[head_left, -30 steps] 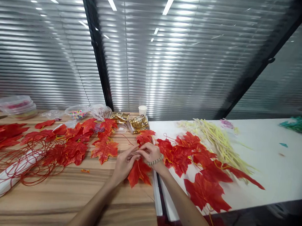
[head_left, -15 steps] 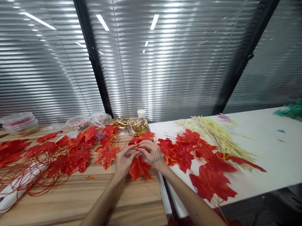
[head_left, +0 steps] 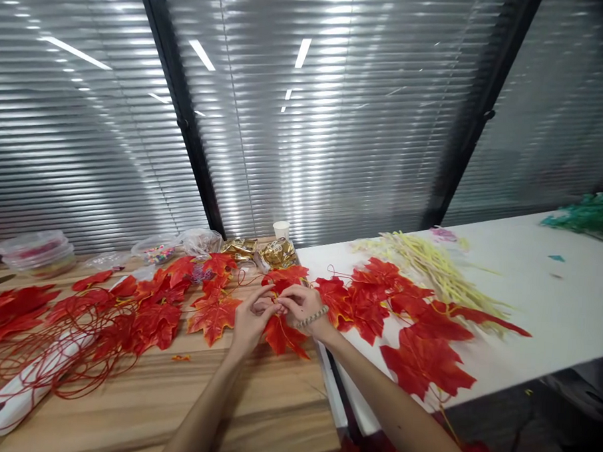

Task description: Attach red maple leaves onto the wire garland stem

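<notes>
Pinching at one red leaf (head_left: 284, 333): left hand (head_left: 250, 320) and right hand (head_left: 302, 304) meet fingertip to fingertip above it, both curled nearly closed on its stem end. Exact grip is too small to see. Leaf lies flat under and just toward the body from the hands, at the wood table (head_left: 253, 410) edge. Right wrist wears a bead bracelet (head_left: 312, 318).

Containers, all beyond or left of the hands:
- 1 paper cup (head_left: 281, 229), straight past the hands, contents not visible.
- 2 gold bags (head_left: 275, 253), just this side of the cup.
- 1 clear bowl (head_left: 155, 249) with mixed coloured beads, far-left.
- Stack of clear tubs (head_left: 34, 250), well left, something red in the top one; count unclear.

Other counts:
- Leaf string (head_left: 402, 317) running right from the right hand over the white table (head_left: 552, 317); roughly six leaves.
- Loose leaves and red wire tangle (head_left: 71, 339) left of the left hand; can't count.
- 1 yellow stem bundle (head_left: 439, 272), far-right.
- 1 green pile (head_left: 589, 215), farthest right.
</notes>
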